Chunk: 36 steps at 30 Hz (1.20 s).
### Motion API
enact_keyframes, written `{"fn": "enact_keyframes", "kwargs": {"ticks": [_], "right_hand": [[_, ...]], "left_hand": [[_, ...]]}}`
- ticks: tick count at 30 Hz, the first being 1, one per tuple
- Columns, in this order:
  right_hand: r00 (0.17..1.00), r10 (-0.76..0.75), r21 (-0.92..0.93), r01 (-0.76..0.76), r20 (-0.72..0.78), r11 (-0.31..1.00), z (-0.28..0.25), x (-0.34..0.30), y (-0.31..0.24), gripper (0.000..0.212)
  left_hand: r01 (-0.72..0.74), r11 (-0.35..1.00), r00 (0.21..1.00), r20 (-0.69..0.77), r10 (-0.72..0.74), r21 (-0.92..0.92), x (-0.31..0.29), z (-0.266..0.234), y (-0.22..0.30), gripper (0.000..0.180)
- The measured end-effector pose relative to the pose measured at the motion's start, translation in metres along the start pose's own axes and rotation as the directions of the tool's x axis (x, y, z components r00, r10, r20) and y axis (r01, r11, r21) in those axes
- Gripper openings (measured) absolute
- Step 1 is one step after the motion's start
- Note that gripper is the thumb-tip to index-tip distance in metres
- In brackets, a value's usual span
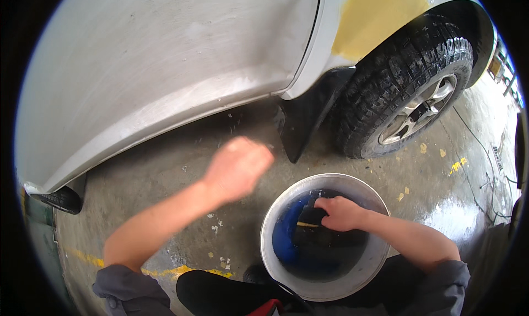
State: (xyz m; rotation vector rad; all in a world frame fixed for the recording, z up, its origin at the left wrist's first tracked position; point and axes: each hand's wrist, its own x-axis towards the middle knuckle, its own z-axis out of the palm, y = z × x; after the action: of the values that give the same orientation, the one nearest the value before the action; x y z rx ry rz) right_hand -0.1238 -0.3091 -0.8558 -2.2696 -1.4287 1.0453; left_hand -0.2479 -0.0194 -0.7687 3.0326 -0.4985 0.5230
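Observation:
My left hand (239,162), slightly blurred, is curled into a fist above the floor, left of the bucket and near the lower edge of the car body. Its back faces me, and whatever may be inside it is hidden. Over the grey-white bucket (268,236) my right hand (340,213) reaches in from the right, fingers bent together at the dark water (336,247). A dark shape lies against its fingertips, too unclear to name. Along the bucket's left inner side is something bright blue (285,236), partly in the water. A thin yellowish strip (307,224) shows beside my right fingers.
A white car body (165,57) fills the upper left, with a yellowish patch (374,15) above the wheel arch. A black mud flap (308,114) hangs beside the knobbly tyre (380,90). Dark cables (485,167) lie on the concrete floor (138,189) at right.

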Motion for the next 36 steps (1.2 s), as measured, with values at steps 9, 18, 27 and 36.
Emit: {"fn": "enact_keyframes", "kwargs": {"ticks": [9,18,27,36], "right_hand": [[0.934,0.196,-0.497,-0.022,0.300,0.867,0.061,0.060,0.003,0.039],[0.960,0.129,-0.240,-0.190,-0.247,0.952,-0.059,-0.019,-0.044,0.031],[0.821,-0.007,0.270,0.196,-0.571,0.943,-0.053,-0.029,-0.014,0.053],[0.843,-0.015,0.129,0.100,-0.538,0.987,-0.061,-0.030,-0.011,0.054]], "left_hand": [[0.053,0.947,0.317,0.905,0.284,-0.316,0.008,0.149,0.152,0.028],[0.639,0.488,0.632,0.767,0.109,-0.595,0.026,0.074,0.088,0.028],[0.337,-0.538,0.675,0.596,-0.434,-0.773,0.031,0.080,0.130,0.027],[0.418,-0.612,0.725,0.652,-0.220,-0.672,0.026,0.065,0.115,0.042]]}}
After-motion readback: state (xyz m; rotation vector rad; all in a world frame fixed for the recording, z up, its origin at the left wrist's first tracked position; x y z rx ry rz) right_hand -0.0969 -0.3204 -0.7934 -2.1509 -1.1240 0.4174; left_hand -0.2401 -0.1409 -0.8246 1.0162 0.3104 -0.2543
